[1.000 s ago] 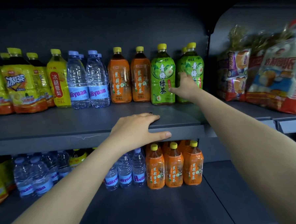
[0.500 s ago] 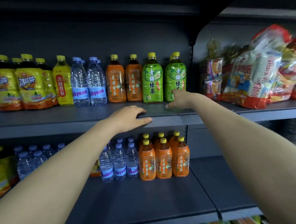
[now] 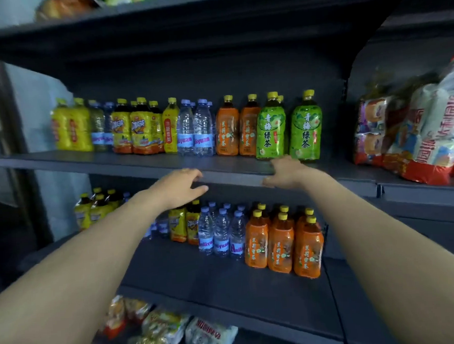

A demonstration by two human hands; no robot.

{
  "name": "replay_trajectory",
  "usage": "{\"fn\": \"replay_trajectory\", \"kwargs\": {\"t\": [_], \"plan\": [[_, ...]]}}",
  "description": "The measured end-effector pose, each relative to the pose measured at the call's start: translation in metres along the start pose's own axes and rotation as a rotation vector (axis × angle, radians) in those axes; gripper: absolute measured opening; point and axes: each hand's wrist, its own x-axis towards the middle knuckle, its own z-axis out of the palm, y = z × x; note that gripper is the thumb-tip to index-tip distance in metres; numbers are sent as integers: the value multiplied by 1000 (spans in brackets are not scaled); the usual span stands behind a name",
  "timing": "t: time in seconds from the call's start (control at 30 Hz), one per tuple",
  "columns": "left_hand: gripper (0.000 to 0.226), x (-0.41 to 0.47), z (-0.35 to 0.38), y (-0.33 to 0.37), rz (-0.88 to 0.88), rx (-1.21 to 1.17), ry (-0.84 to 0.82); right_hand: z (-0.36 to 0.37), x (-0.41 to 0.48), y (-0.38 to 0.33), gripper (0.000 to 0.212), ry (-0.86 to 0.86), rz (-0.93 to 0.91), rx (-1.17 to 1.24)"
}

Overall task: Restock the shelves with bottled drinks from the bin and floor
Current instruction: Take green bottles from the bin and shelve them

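A row of bottled drinks stands on the middle shelf [image 3: 146,165]: yellow tea bottles [image 3: 139,129], water bottles [image 3: 195,131], orange tea bottles [image 3: 227,129] and two green tea bottles [image 3: 305,128]. My left hand [image 3: 180,186] rests on the shelf's front edge with relaxed fingers and holds nothing. My right hand [image 3: 286,171] lies on the same edge, just below the green tea bottles, also with nothing in it. On the lower shelf [image 3: 226,279] stand more water bottles [image 3: 221,235] and orange tea bottles [image 3: 280,240].
Bagged snacks [image 3: 416,133] fill the neighbouring shelf on the right. More snack bags [image 3: 163,330] lie on the bottom shelf. The front of the lower shelf is bare. A dark upright post [image 3: 5,125] runs along the left side.
My right hand has drawn back from the green tea bottle to the shelf's front edge. My view has pulled back from the shelves and now takes in more of them.
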Motion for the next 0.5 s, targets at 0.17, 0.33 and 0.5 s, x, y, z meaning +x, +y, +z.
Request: {"fn": "replay_trajectory", "kwargs": {"t": [0.17,0.33,0.5], "plan": [[51,-81,-19,-4,-225,68,-60,14,-37,-33,69,-59,-194,36],[51,-166,-50,-12,-417,115,-61,19,-75,-83,69,-177,-384,117],[52,-250,-76,-17,-545,160,-50,30,-112,-141,72,-231,-492,142]]}}
